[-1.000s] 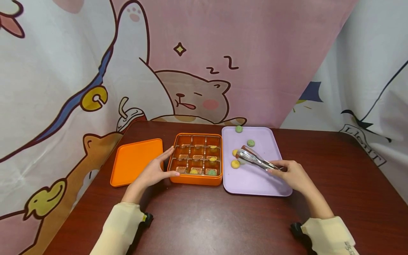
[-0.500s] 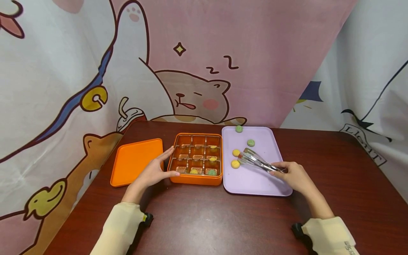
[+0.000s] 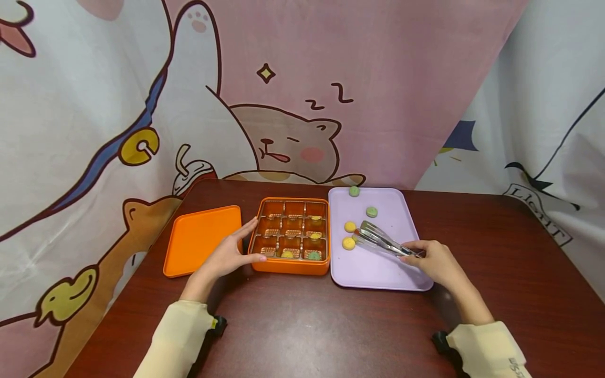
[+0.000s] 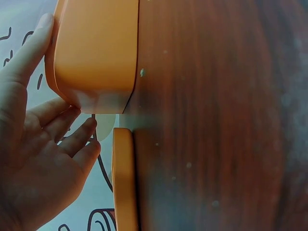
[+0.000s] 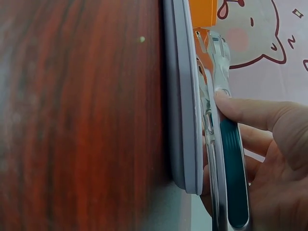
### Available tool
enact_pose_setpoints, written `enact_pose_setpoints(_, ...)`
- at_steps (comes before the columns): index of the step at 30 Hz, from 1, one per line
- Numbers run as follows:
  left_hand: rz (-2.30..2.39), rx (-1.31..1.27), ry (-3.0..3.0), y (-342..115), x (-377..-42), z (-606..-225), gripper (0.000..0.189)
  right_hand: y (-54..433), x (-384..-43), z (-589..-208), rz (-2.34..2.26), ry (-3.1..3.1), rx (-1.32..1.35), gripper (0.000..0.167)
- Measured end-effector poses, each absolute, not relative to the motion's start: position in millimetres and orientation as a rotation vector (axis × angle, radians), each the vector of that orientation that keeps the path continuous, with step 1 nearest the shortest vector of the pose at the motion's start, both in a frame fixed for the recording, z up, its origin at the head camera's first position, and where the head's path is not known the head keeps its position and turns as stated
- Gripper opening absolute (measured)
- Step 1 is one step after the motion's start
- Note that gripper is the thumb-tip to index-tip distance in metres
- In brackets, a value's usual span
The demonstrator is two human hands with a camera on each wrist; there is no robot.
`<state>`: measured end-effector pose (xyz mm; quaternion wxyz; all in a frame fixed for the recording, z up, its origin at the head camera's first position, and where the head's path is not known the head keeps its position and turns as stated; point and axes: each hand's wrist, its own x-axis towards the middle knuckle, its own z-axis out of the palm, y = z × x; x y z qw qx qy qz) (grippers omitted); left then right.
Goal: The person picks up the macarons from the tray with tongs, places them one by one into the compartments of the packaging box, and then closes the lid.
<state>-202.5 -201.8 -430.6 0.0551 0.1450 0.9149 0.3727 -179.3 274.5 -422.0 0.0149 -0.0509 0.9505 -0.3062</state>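
Observation:
My left hand [image 3: 229, 251] rests on the left front corner of an orange box [image 3: 290, 266], the thumb on its front rim and the fingertips against its left side. Several compartments of a clear insert divide the box. Yellow and green macarons sit in some of them, such as a green macaron [image 3: 314, 255] at the front right. With my right hand [image 3: 437, 261] I grip metal tongs [image 3: 388, 244] low over a lilac tray [image 3: 378, 275]. Their tips lie right beside two yellow macarons [image 3: 348, 243]; I cannot tell whether the tips hold anything. The right wrist view shows a dark green handle inlay [image 5: 233, 168].
An orange lid [image 3: 200, 239] lies left of the box, partly behind my left hand. Toward the back of the tray are two green macarons [image 3: 372, 211]. A printed curtain [image 3: 402, 105] hangs behind the dark wooden table [image 3: 302, 325].
The tongs' tips have shifted slightly right and away from the yellow macarons, which now show fully. My right hand has lowered a little. My left hand and the box stay put.

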Motion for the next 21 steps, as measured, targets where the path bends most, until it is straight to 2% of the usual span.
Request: enact_pose_setpoints(21, 1.136, 0.435, 2.776, -202.0, -202.4, -429.2, 0.098, 272.5, -178.5, -425.7, -0.934, 3.038, -0.191, 0.025)
